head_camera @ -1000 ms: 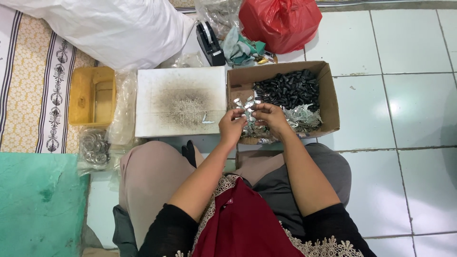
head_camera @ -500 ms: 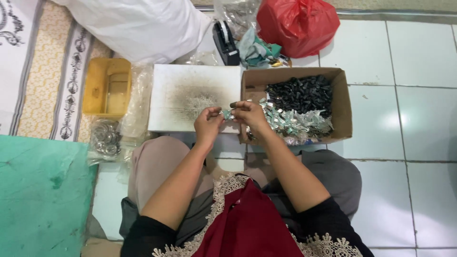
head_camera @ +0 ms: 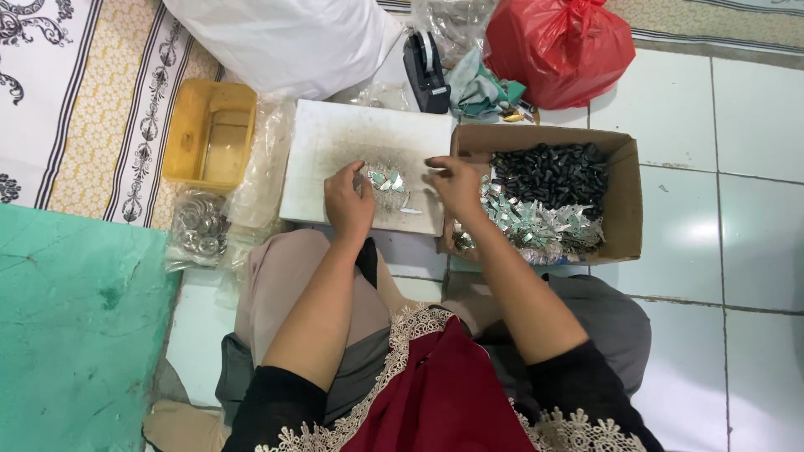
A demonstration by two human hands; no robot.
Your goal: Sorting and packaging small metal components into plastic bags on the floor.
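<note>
A small heap of silver foil pieces (head_camera: 387, 180) lies on a white foam board (head_camera: 335, 134) with a grey smudged middle. My left hand (head_camera: 347, 201) rests on the board just left of the heap, fingertips at its edge. My right hand (head_camera: 456, 186) hovers at the board's right edge, fingers pointing left toward the heap, with nothing visibly gripped. Right of the board stands a cardboard box (head_camera: 630, 201) holding black small parts (head_camera: 553, 172) at the back and more silver foil pieces (head_camera: 536, 226) at the front.
A yellow plastic tub (head_camera: 209, 134) and a clear bag of metal rings (head_camera: 199, 224) sit left of the board. Behind are a white sack (head_camera: 285, 42), a black tape dispenser (head_camera: 425, 71) and a red plastic bag (head_camera: 559, 50). A green mat (head_camera: 75, 335) lies at the left.
Both hands moved left from over the box to the white board. The silver pieces they held together now lie on the board, and the hands have drawn apart.
</note>
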